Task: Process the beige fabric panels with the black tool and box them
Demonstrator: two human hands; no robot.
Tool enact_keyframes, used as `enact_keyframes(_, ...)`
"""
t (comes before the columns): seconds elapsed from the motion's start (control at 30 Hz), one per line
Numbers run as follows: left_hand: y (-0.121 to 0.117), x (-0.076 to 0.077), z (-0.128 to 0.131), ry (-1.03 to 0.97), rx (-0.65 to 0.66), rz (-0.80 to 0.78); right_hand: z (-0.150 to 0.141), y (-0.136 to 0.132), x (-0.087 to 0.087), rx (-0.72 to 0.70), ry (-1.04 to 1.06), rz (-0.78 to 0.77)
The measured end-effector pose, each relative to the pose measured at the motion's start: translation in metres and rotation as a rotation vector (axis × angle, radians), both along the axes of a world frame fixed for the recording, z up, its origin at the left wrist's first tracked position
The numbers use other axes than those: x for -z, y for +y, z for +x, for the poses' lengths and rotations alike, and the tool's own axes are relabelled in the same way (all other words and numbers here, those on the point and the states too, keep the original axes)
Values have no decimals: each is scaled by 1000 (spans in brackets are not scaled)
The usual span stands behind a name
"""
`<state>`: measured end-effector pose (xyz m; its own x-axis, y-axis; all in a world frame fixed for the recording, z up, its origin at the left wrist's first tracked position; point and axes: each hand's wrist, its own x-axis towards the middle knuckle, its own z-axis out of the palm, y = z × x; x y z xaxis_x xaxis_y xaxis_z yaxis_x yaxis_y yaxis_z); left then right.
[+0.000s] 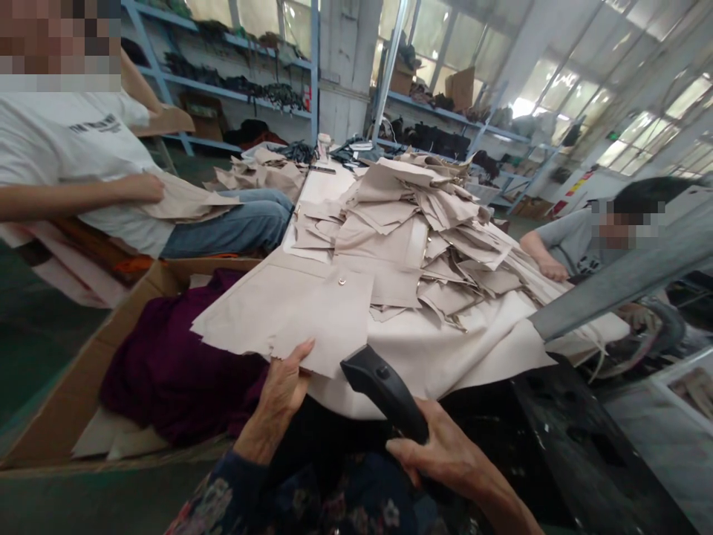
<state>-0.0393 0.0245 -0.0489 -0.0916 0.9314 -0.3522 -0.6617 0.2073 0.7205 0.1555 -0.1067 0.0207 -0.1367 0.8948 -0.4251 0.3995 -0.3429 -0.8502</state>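
My left hand [287,386] pinches the near edge of a beige fabric piece [290,305], thumb on top and fingers underneath. This piece lies flat on the table's near end, overhanging to the left, with a small shiny metal bit [342,281] on it. My right hand [440,446] is wrapped around a black electric clipper [384,383]. Its head points up and left, close to the fabric's near right corner; whether they touch I cannot tell. Beyond lies a heaped pile of similar beige pieces [390,230], some with small metal parts along their edges.
A cardboard box [50,401] with dark purple cloth [178,364] stands at left. One seated person [105,171] holds beige fabric; another person [579,230] sits at right. A grey metal post [618,267] slants across the right. Loaded blue shelves [239,52] line the back.
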Motion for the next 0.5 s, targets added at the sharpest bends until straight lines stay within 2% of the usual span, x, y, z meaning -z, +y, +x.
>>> enact_keyframes(0.13, -2, 4, 0, 37, 6, -5, -6, 13, 7, -17, 52, 4)
enact_keyframes(0.23, -5, 19, 2, 126, -27, 49, -6, 24, 12, 3, 70, 16)
enact_keyframes(0.37, -14, 45, 6, 353, -29, 120, 6, 32, 16, 118, 20, 51)
enact_keyframes(0.5, -18, 52, 25, 410, 34, 152, 29, 29, 9, 229, -103, 120)
